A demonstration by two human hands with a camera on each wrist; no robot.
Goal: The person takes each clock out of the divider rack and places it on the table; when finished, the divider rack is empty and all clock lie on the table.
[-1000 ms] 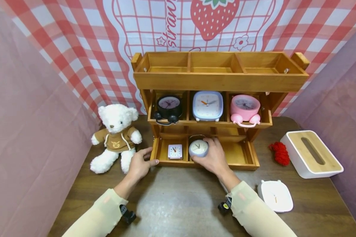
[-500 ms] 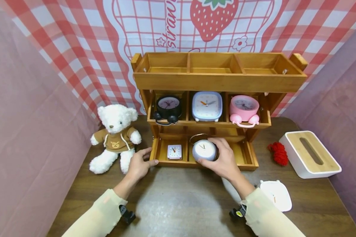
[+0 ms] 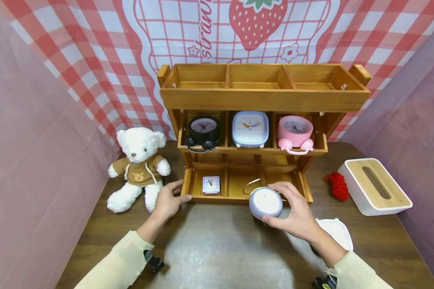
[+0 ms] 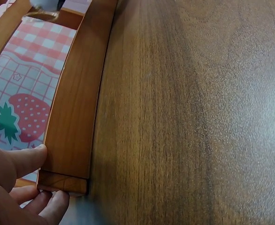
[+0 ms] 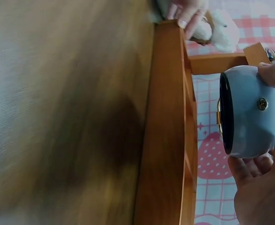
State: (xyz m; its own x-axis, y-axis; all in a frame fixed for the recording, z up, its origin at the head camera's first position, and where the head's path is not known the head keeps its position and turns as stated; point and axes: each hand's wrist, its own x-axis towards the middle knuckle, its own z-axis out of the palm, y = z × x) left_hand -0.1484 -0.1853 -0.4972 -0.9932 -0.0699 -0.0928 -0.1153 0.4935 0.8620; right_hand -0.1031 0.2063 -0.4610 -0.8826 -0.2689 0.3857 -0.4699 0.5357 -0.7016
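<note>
My right hand [image 3: 296,212] grips a round pale blue-grey alarm clock [image 3: 265,202] with a thin gold wire handle, thumb on its near side and fingers on the far side. The clock is above the front edge of the wooden shelf's lowest tray [image 3: 235,199]. In the right wrist view, the side of the alarm clock [image 5: 252,112] and a small gold knob show. My left hand [image 3: 168,200] holds that tray's left front corner. In the left wrist view, its thumb [image 4: 29,159] presses the wood while the fingers wrap the end. A small square white clock [image 3: 211,185] stands in the left compartment.
On the middle tier sit a black twin-bell clock [image 3: 203,130], a blue square clock [image 3: 250,128] and a pink twin-bell clock [image 3: 295,132]. A teddy bear [image 3: 141,168] sits left. Red yarn [image 3: 338,186], a tissue box [image 3: 376,186] and a white clock [image 3: 336,233] lie right.
My right hand has lifted the round alarm clock out of the middle compartment and brought it right and toward me. My left hand stays at the tray's corner.
</note>
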